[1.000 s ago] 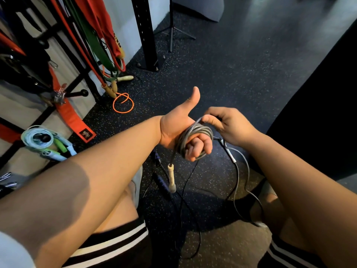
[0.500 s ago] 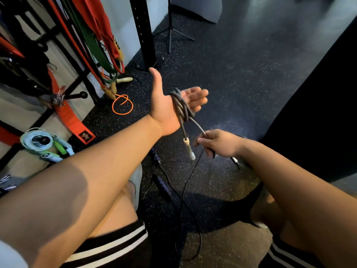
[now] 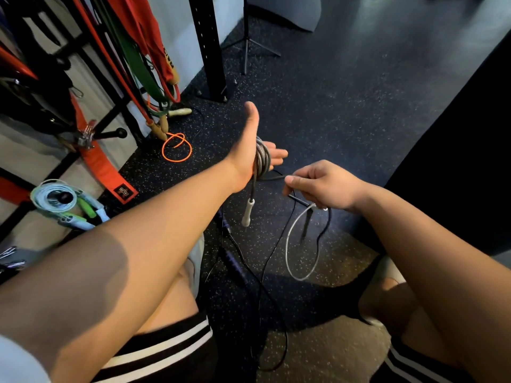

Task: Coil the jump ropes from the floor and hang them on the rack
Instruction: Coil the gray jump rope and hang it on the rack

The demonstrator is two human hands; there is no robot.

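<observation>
A grey jump rope (image 3: 261, 158) is wound in several loops around the palm of my left hand (image 3: 250, 150), which is held out flat with straight fingers and thumb up. Its pale handle (image 3: 247, 212) dangles below that hand. My right hand (image 3: 320, 186) pinches the free stretch of the rope just right of the coil; a loose grey loop (image 3: 293, 244) and the dark second handle (image 3: 306, 225) hang under it. The rack (image 3: 110, 120) stands at the left, with a coiled light-blue rope (image 3: 55, 197) hanging on a peg.
Another dark rope (image 3: 260, 299) with a blue-black handle (image 3: 232, 264) lies on the speckled floor between my legs. An orange rope (image 3: 177, 147) with wooden handles lies by the rack's foot. Red and green bands (image 3: 138, 51) hang there. A black upright post (image 3: 210, 51) and tripod (image 3: 246, 45) stand beyond.
My left hand opened from a fist into a flat palm and moved away from me. My right hand brought the rope round it, from above to below, then out to the right.
</observation>
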